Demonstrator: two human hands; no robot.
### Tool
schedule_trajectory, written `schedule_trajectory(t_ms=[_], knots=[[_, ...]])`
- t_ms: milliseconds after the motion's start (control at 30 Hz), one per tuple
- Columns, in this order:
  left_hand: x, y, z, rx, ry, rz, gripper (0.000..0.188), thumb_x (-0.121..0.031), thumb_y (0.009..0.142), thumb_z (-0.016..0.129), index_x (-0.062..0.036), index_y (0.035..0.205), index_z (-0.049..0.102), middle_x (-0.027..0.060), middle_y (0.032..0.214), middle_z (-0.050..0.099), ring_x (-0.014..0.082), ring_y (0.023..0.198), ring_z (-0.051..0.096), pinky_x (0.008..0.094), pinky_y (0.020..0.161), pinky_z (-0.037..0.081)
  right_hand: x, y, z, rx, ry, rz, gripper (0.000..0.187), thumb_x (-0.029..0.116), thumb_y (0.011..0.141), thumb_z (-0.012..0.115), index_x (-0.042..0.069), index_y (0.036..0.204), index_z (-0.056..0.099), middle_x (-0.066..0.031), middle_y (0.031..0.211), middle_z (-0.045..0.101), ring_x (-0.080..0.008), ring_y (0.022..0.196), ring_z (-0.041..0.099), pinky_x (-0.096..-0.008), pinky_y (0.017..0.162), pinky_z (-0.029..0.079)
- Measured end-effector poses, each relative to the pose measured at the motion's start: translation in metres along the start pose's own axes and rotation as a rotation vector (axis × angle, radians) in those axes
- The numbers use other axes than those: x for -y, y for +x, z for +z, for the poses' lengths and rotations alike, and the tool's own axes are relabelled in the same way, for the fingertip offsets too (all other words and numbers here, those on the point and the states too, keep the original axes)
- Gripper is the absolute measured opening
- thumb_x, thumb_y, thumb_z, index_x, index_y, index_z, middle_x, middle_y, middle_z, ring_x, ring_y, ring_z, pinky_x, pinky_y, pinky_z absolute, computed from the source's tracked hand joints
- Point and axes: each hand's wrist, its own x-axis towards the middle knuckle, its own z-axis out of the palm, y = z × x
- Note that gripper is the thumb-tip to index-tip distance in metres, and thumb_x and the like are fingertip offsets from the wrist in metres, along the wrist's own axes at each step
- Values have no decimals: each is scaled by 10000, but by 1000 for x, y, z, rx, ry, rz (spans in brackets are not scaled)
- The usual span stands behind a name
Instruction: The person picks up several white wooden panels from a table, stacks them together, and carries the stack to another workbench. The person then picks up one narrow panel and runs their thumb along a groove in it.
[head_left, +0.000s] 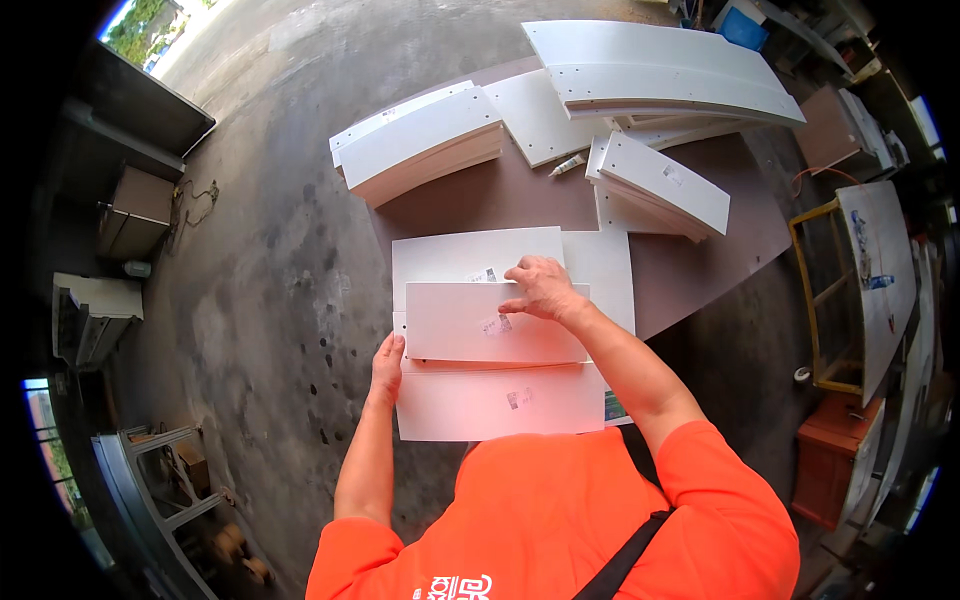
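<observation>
A narrow white board (460, 315) with a small printed label lies over other white boards in front of my body. My right hand (545, 290) pinches its far edge, with the fingers bent over the edge and the thumb on the face. At the left end of the boards, my left hand (387, 368) is closed against the edge; part of its fingers is hidden. Nearest me lies another labelled white board (450, 405). A wider white board (430, 258) shows beyond the narrow one, and a further white board (600, 270) sticks out to the right.
The brown tabletop (690, 270) bears a stack of white boards (425, 145) at far left and a smaller stack (660, 180) at right. Long white panels (670, 75) lie at the back, near a small tube (568, 165). Cabinets (840, 455) stand along the right.
</observation>
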Motion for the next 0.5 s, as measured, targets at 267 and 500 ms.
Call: schedule_trajectory(t_ms=[267, 500], knots=[[5, 6, -2, -95, 197, 40, 437, -258, 966, 668, 16, 1294, 577, 38, 1151, 666, 102, 1027, 599, 270, 907, 476, -39, -92, 40, -77, 613, 910, 977, 445, 669, 857, -57, 1386, 423, -203, 1181, 638, -368, 1125, 616, -387, 984, 489], [9, 3, -1, -68, 151, 126, 409, -185, 990, 623, 6, 1343, 543, 38, 1189, 649, 109, 1049, 593, 273, 925, 471, -7, -91, 47, -30, 578, 867, 675, 321, 689, 839, -8, 1198, 542, -180, 1108, 680, -310, 1011, 673, -401, 893, 529]])
